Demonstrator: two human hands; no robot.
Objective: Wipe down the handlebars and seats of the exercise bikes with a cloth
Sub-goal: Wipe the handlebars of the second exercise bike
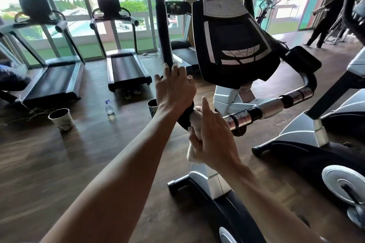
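Up close: left hand curled round the black upright grip of the handlebar, holding it at the bend. Right hand just below, fingers and thumb pinching a white cloth wrapped against the bar beside the chrome section. Console above both. Spray bottle and cup on the wooden floor, well apart from the bike.

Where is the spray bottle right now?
The spray bottle stands on the floor left of the hands, before the middle treadmill.
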